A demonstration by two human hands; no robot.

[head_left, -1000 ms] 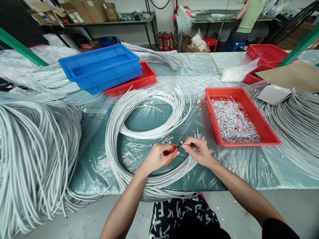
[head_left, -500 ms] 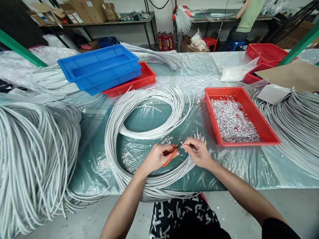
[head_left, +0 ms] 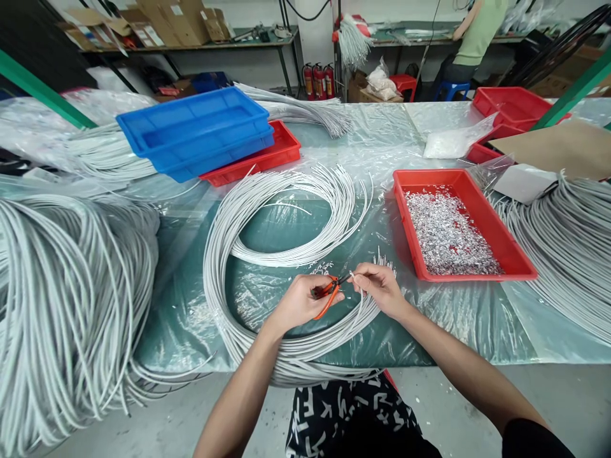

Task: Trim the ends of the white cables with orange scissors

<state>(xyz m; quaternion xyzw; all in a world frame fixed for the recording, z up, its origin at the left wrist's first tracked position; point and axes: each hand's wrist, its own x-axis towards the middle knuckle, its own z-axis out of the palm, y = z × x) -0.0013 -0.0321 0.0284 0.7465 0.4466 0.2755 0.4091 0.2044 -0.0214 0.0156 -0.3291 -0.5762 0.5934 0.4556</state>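
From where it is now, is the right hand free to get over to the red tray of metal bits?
Probably yes. The right hand pinches a wire end at the cutters, but the red tray sits just beyond it with only plastic sheet between.

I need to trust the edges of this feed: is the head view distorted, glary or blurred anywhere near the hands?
Head view: wide-angle bending curves the table edge and the green posts at the corners. Glare patches sit on the plastic sheet at the far side. Left hand, orange-handled cutters, right hand and cable coil are sharp, evenly lit, with soft shadows only.
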